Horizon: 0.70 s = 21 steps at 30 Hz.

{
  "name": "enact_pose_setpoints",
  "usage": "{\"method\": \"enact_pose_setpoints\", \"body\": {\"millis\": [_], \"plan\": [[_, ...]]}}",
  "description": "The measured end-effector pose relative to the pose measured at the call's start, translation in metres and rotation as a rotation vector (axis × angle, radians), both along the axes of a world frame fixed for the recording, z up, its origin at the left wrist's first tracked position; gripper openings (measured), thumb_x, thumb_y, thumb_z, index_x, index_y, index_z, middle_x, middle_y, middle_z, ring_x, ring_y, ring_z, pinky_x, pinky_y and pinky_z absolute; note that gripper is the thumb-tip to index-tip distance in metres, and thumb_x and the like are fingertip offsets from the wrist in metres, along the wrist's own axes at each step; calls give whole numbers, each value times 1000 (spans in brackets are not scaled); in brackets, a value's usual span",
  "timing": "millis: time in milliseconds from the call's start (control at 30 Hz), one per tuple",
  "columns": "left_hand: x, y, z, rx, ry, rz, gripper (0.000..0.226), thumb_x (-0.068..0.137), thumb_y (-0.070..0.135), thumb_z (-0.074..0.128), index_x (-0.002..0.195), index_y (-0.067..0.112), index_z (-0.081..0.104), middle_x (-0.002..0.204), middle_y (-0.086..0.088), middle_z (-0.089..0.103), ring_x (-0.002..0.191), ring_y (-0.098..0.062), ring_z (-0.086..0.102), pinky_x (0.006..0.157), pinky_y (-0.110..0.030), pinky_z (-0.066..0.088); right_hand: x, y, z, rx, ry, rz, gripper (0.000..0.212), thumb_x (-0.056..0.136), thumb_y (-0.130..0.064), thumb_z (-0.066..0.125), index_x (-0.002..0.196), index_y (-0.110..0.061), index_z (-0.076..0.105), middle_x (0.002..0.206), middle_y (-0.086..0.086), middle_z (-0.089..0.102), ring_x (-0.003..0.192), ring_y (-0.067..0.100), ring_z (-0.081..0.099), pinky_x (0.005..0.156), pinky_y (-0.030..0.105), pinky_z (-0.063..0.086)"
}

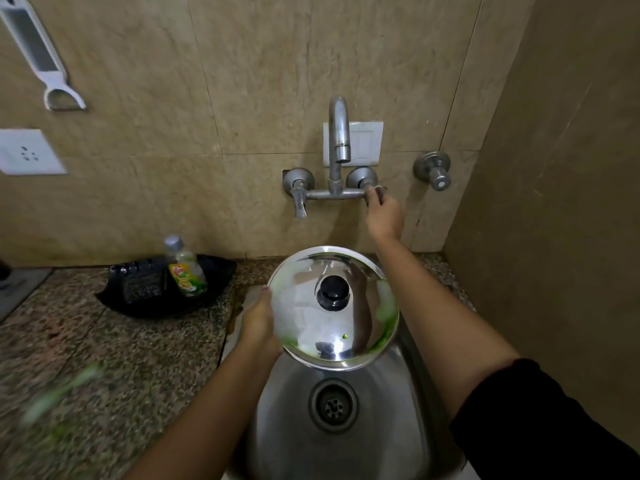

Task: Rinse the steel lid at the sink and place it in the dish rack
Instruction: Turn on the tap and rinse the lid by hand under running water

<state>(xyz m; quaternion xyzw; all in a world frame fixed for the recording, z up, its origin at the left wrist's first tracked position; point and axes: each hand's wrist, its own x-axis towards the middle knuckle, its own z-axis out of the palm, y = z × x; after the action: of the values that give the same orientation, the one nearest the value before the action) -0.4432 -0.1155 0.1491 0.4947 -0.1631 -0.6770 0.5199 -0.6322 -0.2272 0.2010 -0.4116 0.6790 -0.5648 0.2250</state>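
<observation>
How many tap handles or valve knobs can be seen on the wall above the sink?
3. A lever handle hangs left of the spout; a second handle sits right of the spout, mostly covered by the right hand; a separate round valve knob is farther right.

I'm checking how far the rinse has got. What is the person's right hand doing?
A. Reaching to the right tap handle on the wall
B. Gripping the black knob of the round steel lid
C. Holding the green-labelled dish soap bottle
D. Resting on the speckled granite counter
A: the right hand is at the right tap handle of the wall-mounted chrome tap, while the left hand holds the round steel lid over the steel sink.
</observation>
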Motion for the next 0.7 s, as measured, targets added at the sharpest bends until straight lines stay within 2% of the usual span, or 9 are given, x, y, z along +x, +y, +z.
{"method": "enact_pose_setpoints", "body": {"millis": [133, 267, 300, 367, 433, 500, 567, 600, 700], "plan": [[6, -5, -4, 4, 11, 10, 49, 101, 32, 36, 136, -2, 44, 133, -24, 53, 103, -33, 52, 94, -44, 40, 1, -1, -3, -15, -66, -25, 39, 97, -43, 44, 84, -12, 62, 68, -3, 55, 68, 15, 53, 54, 26, 36], [5, -10, -6, 2, 40, 19, 46, 101, 32, 36, 130, -2, 48, 92, -13, 61, 81, -27, 57, 88, -42, 43, -1, -2, -7, -39, -161, -6, 40, 96, -44, 47, 69, -14, 55, 64, -1, 53, 61, 13, 50, 58, 29, 37], [4, -11, -8, 4, 54, 7, 48, 101, 34, 36, 129, -1, 49, 94, -13, 63, 83, -27, 59, 85, -40, 45, -2, -2, -6, -37, -171, -6, 41, 96, -44, 47, 70, -13, 55, 63, 0, 52, 60, 14, 49, 57, 29, 37], [1, -14, -10, 42, 53, -33, 53, 99, 40, 36, 134, 2, 49, 114, -18, 64, 100, -31, 61, 84, -38, 47, -3, -2, -5, -24, -167, -12, 42, 96, -44, 46, 74, -9, 56, 65, 2, 52, 61, 15, 49, 55, 29, 35], [-4, -19, -10, 56, 28, -34, 52, 100, 39, 35, 135, 2, 47, 134, -21, 55, 120, -38, 53, 96, -42, 43, -4, -3, -6, -11, -144, -17, 44, 96, -45, 45, 76, -7, 56, 68, 5, 52, 62, 16, 48, 55, 28, 34], [-9, -21, -4, 34, -14, -37, 48, 101, 30, 35, 133, -3, 47, 134, -25, 52, 112, -41, 55, 93, -43, 42, -4, -3, -7, -12, -165, -7, 46, 96, -46, 46, 79, -5, 57, 73, 8, 53, 67, 19, 51, 59, 31, 40], [-12, -26, -3, 9, -64, -64, 46, 101, 29, 37, 129, -6, 50, 126, -25, 56, 83, -34, 58, 80, -41, 45, -4, -4, -8, -14, -200, 6, 50, 94, -48, 46, 82, -2, 59, 76, 10, 52, 74, 23, 52, 70, 41, 49], [-14, -27, -3, 28, -57, -79, 48, 101, 33, 38, 129, -4, 51, 128, -24, 56, 77, -30, 57, 78, -41, 45, -4, -4, -8, -5, -191, 11, 50, 95, -49, 45, 79, -3, 58, 75, 9, 52, 74, 24, 53, 74, 45, 51], [-16, -36, -11, 87, -26, -123, 54, 98, 44, 39, 127, 1, 53, 132, -23, 56, 94, -35, 58, 88, -44, 44, -3, -5, -8, 4, -190, 5, 48, 97, -46, 41, 65, -12, 51, 66, 4, 52, 73, 24, 55, 83, 51, 52]]}}
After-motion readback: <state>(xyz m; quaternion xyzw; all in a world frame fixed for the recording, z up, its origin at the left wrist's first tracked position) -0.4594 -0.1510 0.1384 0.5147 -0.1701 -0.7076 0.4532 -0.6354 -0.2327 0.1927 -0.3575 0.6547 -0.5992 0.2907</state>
